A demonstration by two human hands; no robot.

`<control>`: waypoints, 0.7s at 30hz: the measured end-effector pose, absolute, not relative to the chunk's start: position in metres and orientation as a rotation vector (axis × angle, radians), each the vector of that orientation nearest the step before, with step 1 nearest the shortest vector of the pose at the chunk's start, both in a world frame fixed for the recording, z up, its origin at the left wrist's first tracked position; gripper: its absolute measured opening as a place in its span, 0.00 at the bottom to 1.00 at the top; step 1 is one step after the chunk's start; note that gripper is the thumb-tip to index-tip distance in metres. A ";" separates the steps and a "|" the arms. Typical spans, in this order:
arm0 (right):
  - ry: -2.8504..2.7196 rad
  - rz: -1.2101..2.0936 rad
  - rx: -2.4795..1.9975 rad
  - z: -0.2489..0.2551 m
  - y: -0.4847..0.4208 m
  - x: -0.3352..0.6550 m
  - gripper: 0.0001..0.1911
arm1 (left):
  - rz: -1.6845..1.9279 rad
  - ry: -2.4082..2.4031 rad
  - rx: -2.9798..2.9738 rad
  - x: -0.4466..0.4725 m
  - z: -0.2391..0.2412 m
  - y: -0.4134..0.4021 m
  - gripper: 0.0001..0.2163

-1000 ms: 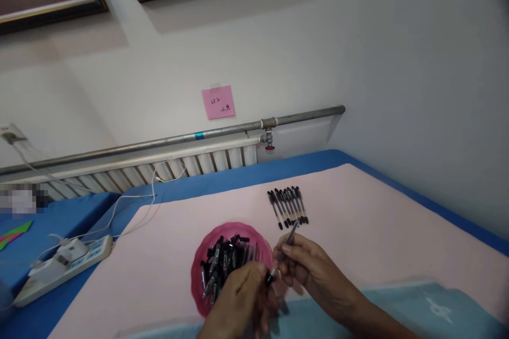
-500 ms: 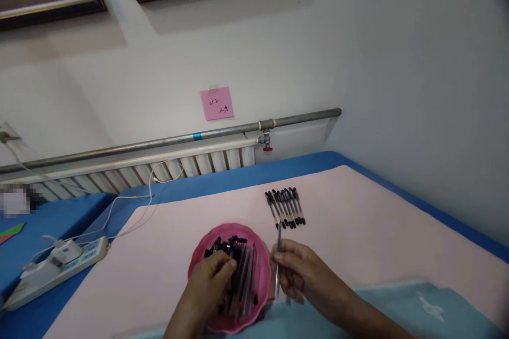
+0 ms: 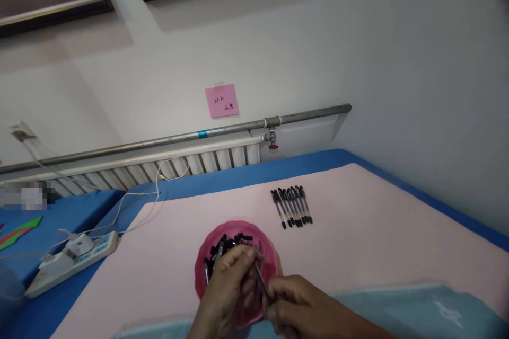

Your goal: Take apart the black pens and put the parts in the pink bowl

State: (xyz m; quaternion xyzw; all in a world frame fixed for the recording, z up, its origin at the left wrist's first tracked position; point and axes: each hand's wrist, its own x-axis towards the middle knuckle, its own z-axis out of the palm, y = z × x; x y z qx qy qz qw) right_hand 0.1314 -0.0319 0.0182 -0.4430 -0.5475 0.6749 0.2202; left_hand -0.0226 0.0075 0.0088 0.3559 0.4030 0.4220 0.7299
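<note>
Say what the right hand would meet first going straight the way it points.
Likely the left hand, just beyond the thin pen part between them; if the right hand runs lower, the pink bowl. Depth unclear.

On the bench point(image 3: 310, 160), a sheet point(image 3: 369, 222) carries a bowl point(image 3: 271, 255) near its front edge, with a heap of pens point(image 3: 222, 248) inside and a single pen point(image 3: 261, 279) above its right side; a row of pens point(image 3: 292, 206) lies behind and to the right. Left of the sheet lies a power strip point(image 3: 85, 262). Behind the bench stands a radiator point(image 3: 207, 163), with a pipe point(image 3: 167, 142) above it and a note point(image 3: 221, 100) higher on the wall point(image 3: 278, 53).
</note>
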 end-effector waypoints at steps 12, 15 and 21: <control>-1.483 1.698 -1.298 0.005 -0.024 0.130 0.07 | 1.398 1.182 0.899 -0.076 0.023 0.035 0.15; -1.650 1.592 -1.249 0.005 -0.032 0.123 0.07 | 1.342 1.154 0.936 -0.064 0.019 0.032 0.16; -1.717 1.562 -1.333 0.007 -0.033 0.124 0.02 | 1.510 1.139 0.819 -0.077 0.025 0.037 0.16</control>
